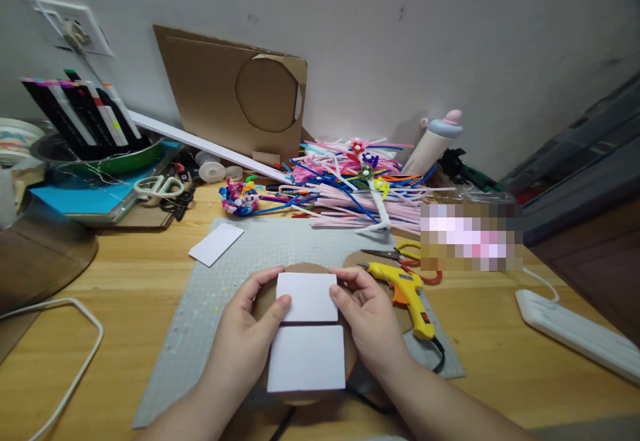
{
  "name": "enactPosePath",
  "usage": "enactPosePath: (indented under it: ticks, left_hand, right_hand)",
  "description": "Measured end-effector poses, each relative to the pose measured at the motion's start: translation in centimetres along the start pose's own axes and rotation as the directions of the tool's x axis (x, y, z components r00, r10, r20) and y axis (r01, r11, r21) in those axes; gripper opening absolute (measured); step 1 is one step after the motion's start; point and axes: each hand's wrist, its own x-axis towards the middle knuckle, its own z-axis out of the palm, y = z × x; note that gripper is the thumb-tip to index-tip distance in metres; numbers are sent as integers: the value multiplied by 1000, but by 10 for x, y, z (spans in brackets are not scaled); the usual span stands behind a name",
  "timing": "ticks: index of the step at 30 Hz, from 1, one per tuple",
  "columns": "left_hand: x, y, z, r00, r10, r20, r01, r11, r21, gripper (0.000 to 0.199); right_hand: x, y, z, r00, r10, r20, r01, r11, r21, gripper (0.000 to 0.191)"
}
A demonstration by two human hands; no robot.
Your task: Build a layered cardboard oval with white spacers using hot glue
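A round brown cardboard disc (303,397) is between my hands over the grey cutting mat (185,347). Two white rectangles lie on it, an upper white card (307,297) and a lower white card (307,359), with a thin gap between them. My left hand (250,321) grips the disc's left side, its thumb on the upper card's left edge. On the right side my right hand (367,314) grips the disc, thumb on that card's right edge. A yellow glue gun (410,294) lies right of my right hand.
Another white card (217,244) lies at the mat's upper left. Scissors (410,254) rest behind the glue gun. Pipe cleaners (350,207) are heaped at the back. A white power strip (575,337) is at the right, a white cable (95,347) at the left.
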Motion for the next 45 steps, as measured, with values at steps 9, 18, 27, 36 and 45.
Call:
enactPosePath:
  ticks: [9,18,27,36,45]
  left_hand:
    - [-2,1,0,999,32,-9,-32,999,15,42]
    - [3,-1,1,968,16,-252,-79,967,-244,40]
    - [-1,10,3,999,-34,6,33,914,-403,64]
    - [-8,1,-4,967,246,-71,-253,958,-138,62]
    - [-5,-11,-14,910,393,132,-413,881,231,66]
  right_hand:
    - [-1,-4,0,1000,-13,1,13,1000,-3,27]
    - [-3,-21,2,896,297,330,-417,817,398,37]
    - [11,-19,-1,913,328,243,-407,754,515,39]
    - [2,-15,-3,885,373,280,-466,700,541,41]
    - [-11,-9,7,846,391,363,-533,615,581,33]
